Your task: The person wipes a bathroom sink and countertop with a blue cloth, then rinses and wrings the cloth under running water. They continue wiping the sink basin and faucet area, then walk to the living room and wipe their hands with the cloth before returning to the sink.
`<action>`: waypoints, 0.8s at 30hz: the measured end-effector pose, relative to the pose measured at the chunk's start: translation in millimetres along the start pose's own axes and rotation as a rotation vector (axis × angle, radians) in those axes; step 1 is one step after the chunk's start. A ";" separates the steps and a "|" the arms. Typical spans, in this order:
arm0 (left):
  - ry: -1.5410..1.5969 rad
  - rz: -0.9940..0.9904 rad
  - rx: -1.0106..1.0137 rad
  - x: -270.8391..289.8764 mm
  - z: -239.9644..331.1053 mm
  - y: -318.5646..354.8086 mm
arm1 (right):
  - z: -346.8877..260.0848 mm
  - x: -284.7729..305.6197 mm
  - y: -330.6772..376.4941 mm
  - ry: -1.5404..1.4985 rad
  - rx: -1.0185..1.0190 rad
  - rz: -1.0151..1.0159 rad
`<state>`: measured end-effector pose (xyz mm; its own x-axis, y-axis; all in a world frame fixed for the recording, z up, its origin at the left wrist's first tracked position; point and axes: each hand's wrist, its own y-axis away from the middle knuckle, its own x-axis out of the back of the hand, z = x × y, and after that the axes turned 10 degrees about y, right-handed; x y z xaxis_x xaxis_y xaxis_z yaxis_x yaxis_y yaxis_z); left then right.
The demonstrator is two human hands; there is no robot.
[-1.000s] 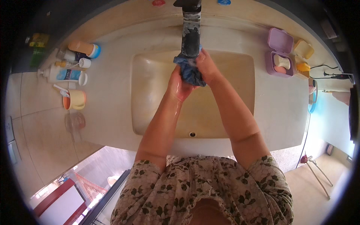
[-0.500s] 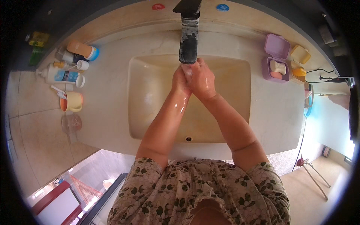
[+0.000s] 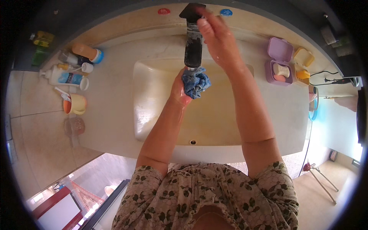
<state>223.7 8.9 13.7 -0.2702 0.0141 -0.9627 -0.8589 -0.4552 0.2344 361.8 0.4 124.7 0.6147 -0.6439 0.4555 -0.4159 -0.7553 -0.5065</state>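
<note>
A crumpled blue cloth lies bunched in my left hand, below the spout of the black faucet. The cloth covers most of that hand's fingers; its wrist is wet and shiny. My right hand is raised beside the faucet, with its blurred fingers stretched toward the lever at the top. Its thumb stands apart from the fingers; whether the fingertips touch the lever I cannot tell. Beneath both arms spreads the yellowish rectangular sink, its small overflow hole near the front.
On the left counter are several bottles and an orange-and-cream cup. A purple soap box with its lid up holds soap at the right, beside a yellow box. Dark cabinet edging runs along the back.
My hands were together under the spout and have parted. My right hand has risen to the faucet's lever. The blue cloth in my left hand has come into sight.
</note>
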 end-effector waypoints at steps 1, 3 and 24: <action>0.037 0.076 -0.004 -4.2 -0.2 3.0 | -1.8 1.0 1.9 0.017 0.001 -0.022; 0.068 0.112 -0.004 -1.8 1.9 6.8 | -5.1 1.3 13.5 0.049 0.003 -0.071; -0.634 0.245 -0.249 -21.4 8.3 97.6 | 23.3 48.5 121.1 -0.471 -0.690 -0.316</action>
<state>142.1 -28.4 58.3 -0.7072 0.3649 -0.6056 -0.6373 -0.6998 0.3226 356.9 -119.5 68.3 0.9175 -0.3908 0.0744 -0.3974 -0.8923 0.2141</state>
